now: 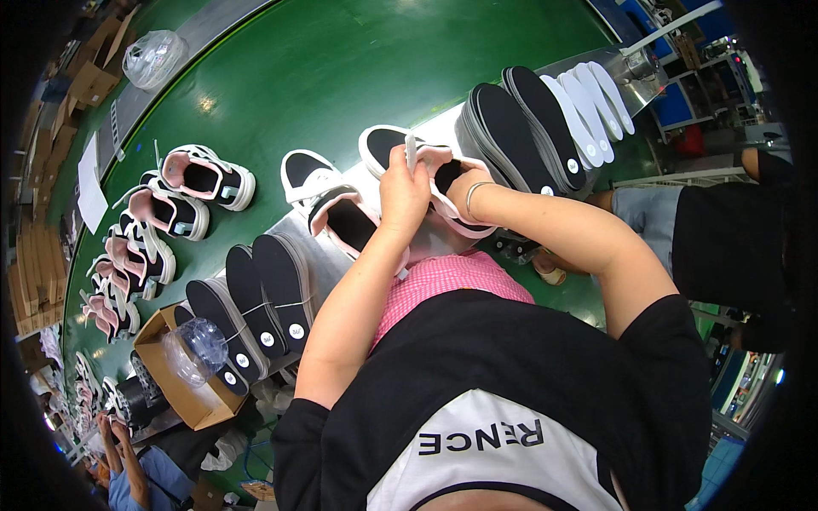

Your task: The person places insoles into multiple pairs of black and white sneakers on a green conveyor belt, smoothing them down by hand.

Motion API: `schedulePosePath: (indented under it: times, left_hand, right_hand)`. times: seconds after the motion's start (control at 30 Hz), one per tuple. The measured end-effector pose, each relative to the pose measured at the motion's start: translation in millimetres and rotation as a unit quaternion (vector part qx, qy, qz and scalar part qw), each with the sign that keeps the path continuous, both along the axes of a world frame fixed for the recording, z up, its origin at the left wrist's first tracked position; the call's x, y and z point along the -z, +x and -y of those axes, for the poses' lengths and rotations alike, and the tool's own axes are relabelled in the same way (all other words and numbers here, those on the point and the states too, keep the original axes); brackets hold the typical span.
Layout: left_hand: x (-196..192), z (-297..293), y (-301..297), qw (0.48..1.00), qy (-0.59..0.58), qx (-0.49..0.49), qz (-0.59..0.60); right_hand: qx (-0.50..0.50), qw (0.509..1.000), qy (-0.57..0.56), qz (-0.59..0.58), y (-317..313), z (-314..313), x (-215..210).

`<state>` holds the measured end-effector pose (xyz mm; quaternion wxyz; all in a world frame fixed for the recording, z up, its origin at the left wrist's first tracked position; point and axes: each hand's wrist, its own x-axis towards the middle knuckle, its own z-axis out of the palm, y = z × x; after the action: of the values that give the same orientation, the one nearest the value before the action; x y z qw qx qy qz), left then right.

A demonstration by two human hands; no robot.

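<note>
A white, black and pink sneaker [383, 143] lies in front of me with its toe pointing away. My left hand [404, 194] is closed on its raised tongue. My right hand [467, 189] reaches into the shoe's opening, where the fingers are hidden. A bracelet circles that wrist. A matching sneaker [312, 175] rests just to the left, apart from my hands and partly covered by my left forearm.
Stacked black insoles [521, 128] and white insoles [588, 106] lie to the right. More black insoles [271, 289] stand left, beside a cardboard box [209, 407] holding clear plastic. Several sneakers [204, 175] line the green belt [324, 77]. Other people [149, 477] are nearby.
</note>
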<state>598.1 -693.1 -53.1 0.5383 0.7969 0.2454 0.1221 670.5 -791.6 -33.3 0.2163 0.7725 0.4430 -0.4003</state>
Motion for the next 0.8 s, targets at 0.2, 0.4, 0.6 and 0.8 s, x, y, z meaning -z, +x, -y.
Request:
schedulePosePath:
  times: [0.2, 0.4, 0.6, 0.8]
  left_hand:
    - [2.2, 0.2, -1.2, 1.0, 0.003, -0.004, 0.002]
    - [-1.8, 3.9, 2.5, 1.0, 0.012, 0.0, -0.014]
    - [-7.4, 5.1, 5.8, 0.999, -0.01, 0.003, -0.039]
    - [-11.7, 6.7, -14.7, 1.0, 0.022, 0.005, 0.004]
  right_hand:
    - [-0.042, 0.997, 0.038, -0.051, 1.5, 21.1, -28.3]
    - [-0.031, 0.988, -0.067, -0.139, 2.0, 34.5, -24.3]
    - [-0.026, 0.985, -0.08, -0.154, 5.8, 35.6, -23.5]
    - [0.02, 0.974, 0.181, -0.134, 11.0, 48.5, -55.9]
